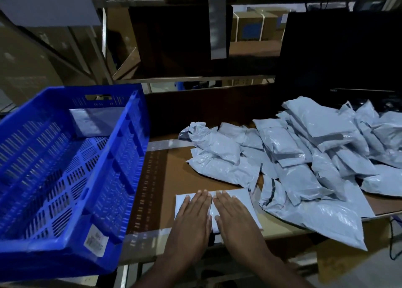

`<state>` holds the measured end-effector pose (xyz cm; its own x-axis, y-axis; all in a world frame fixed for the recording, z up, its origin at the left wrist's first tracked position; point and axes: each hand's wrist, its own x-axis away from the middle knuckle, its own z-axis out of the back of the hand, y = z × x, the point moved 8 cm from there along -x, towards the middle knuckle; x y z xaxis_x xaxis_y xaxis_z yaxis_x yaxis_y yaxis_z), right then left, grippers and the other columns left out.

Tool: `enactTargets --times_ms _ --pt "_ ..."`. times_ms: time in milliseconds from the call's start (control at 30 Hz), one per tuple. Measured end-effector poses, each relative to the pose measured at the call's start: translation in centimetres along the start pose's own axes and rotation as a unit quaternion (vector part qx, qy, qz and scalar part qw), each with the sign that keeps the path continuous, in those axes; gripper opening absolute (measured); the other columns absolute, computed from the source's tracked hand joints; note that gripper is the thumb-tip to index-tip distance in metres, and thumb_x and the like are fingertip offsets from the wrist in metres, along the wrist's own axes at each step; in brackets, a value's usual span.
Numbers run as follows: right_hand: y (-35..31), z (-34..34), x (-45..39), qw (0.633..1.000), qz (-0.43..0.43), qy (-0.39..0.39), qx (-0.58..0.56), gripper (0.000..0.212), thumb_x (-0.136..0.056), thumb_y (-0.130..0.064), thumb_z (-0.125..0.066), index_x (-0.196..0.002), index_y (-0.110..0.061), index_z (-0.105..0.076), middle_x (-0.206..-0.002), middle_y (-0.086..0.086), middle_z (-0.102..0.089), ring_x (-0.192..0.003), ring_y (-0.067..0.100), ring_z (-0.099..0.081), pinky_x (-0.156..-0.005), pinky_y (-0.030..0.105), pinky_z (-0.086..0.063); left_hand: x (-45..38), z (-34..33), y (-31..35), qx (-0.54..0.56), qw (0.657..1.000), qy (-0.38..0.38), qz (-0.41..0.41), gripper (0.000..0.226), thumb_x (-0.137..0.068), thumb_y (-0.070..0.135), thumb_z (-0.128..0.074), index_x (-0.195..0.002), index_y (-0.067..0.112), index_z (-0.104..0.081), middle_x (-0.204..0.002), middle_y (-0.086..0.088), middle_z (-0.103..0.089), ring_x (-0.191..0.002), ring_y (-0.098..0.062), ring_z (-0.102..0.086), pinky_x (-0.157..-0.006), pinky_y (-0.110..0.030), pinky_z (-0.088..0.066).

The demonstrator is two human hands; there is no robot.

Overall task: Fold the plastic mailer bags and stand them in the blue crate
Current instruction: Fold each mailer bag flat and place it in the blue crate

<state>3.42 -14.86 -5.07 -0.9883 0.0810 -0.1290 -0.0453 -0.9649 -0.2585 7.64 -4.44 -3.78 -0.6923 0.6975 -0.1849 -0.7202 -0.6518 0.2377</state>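
Hands lie flat, side by side, on a pale grey mailer bag [238, 197] at the near edge of the cardboard-covered table [165, 179]. The left hand [193, 213] and the right hand [233, 216] both have their fingers straight and close together, palms down, pressing the thin plastic into a smooth rectangle — the forefingers nearly touch along the middle of the bag.

Just beyond and to the right sits a loose heap of mailer bags [304, 157], the same glossy grey film, puffy and crinkled, some with a dark sealing strip showing; the heap spills over the table's right front edge.

To the left stands the blue crate [121, 157], hard plastic with slotted, perforated walls and floor, a handle cut in its far wall and a white label stuck near its front corner. One flat grey bag [93, 120] leans upright against the crate's far wall.

Behind the table rise dim metal shelving [152, 78] and brown cartons [250, 26]; a dark screen [339, 52] stands at the right.
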Motion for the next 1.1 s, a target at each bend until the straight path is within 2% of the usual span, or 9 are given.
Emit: enactTargets --times_ms 100,200,300,433,633,767,900,1000,1100 --pt "0.1 1.8 -1.0 0.999 -0.005 0.031 -0.022 0.051 -0.104 -0.040 -0.026 -0.134 -0.020 -0.063 -0.138 -0.003 -0.062 -0.125 0.013 -0.060 -0.111 0.027 -0.036 -0.6 0.4 -0.1 0.024 1.000 0.015 -0.007 0.050 -0.102 0.029 -0.032 -0.139 0.011 -0.061 -0.145 -0.003 -0.058 -0.136 -0.014 -0.053 -0.112 -0.036 -0.029" --pt "0.3 3.1 -1.7 0.998 -0.007 0.044 -0.035 0.043 -0.098 -0.042 -0.043 -0.135 -0.026 -0.059 -0.137 -0.010 -0.060 -0.125 0.010 -0.056 -0.105 0.030 -0.036 -0.6 0.2 -0.5 0.050 0.999 0.010 0.004 0.055 -0.104 0.035 -0.027 -0.145 0.012 -0.055 -0.152 -0.001 -0.050 -0.140 -0.010 -0.047 -0.117 -0.030 -0.025" --pt "0.0 2.2 -0.8 1.000 -0.007 0.005 -0.003 0.051 -0.101 -0.045 -0.032 -0.135 -0.020 -0.061 -0.139 -0.004 -0.061 -0.126 0.013 -0.058 -0.108 0.031 -0.042 -0.3 -0.8 -1.8 0.065 0.997 0.019 0.025 0.065 -0.101 0.049 -0.027 -0.156 0.016 -0.035 -0.163 0.004 -0.027 -0.150 -0.007 -0.028 -0.124 -0.026 -0.014" --pt "1.3 1.0 0.3 0.998 -0.052 -0.034 0.013 0.062 -0.105 -0.055 -0.018 -0.149 -0.022 -0.046 -0.155 -0.003 -0.044 -0.143 0.016 -0.041 -0.115 0.034 -0.019 0.0 -1.7 -2.4 0.028 0.999 -0.006 0.031 0.066 -0.100 0.051 -0.036 -0.153 0.014 -0.043 -0.160 0.001 -0.038 -0.147 -0.012 -0.036 -0.119 -0.030 -0.020" --pt "1.8 1.3 -0.1 0.997 -0.057 -0.048 0.013 0.065 -0.101 -0.064 -0.021 -0.151 -0.028 -0.044 -0.156 -0.006 -0.041 -0.144 0.012 -0.037 -0.122 0.028 -0.019 -0.2 -1.6 -2.3 0.025 0.999 -0.029 0.036 0.064 -0.098 0.050 -0.038 -0.148 0.013 -0.051 -0.154 -0.001 -0.048 -0.143 -0.013 -0.044 -0.116 -0.033 -0.022" --pt "1.5 1.6 0.0 0.997 -0.048 -0.054 -0.027 0.097 -0.078 -0.080 0.018 -0.159 -0.038 -0.015 -0.166 -0.016 -0.007 -0.153 0.005 -0.004 -0.123 0.030 0.001 0.0 -0.9 -2.5 0.061 0.997 0.012 0.049 0.078 -0.094 0.065 -0.023 -0.159 0.021 -0.028 -0.164 0.010 -0.017 -0.152 -0.004 -0.016 -0.122 -0.021 -0.002" --pt "1.8 2.5 -0.1 0.995 -0.053 -0.063 -0.048 0.097 -0.075 -0.084 0.012 -0.158 -0.041 -0.015 -0.165 -0.020 -0.008 -0.152 0.002 -0.003 -0.124 0.032 -0.004 0.0 -0.4 -2.7 0.084 0.995 0.017 0.045 0.101 -0.081 0.086 0.001 -0.161 0.026 -0.010 -0.161 0.018 0.004 -0.148 0.004 0.006 -0.114 -0.010 0.014" --pt "1.8 2.0 0.4 0.996 -0.056 -0.061 -0.030 0.073 -0.094 -0.076 -0.011 -0.158 -0.041 -0.013 -0.163 -0.022 -0.002 -0.152 0.002 -0.002 -0.121 0.026 0.005 0.1 -0.6 -2.5 0.081 0.995 0.015 0.049 0.090 -0.093 0.078 -0.012 -0.159 0.019 -0.029 -0.164 0.008 -0.017 -0.150 -0.004 -0.016 -0.118 -0.012 0.002" --pt "1.4 1.8 0.7 0.998 -0.050 -0.043 -0.012 0.065 -0.101 -0.067 -0.017 -0.157 -0.036 -0.024 -0.164 -0.015 -0.015 -0.152 0.007 -0.013 -0.122 0.030 -0.004 0.3 -1.0 -2.7 0.040 0.998 -0.006 0.054 0.072 -0.099 0.063 -0.032 -0.150 0.015 -0.047 -0.157 0.000 -0.043 -0.143 -0.014 -0.042 -0.116 -0.027 -0.020"
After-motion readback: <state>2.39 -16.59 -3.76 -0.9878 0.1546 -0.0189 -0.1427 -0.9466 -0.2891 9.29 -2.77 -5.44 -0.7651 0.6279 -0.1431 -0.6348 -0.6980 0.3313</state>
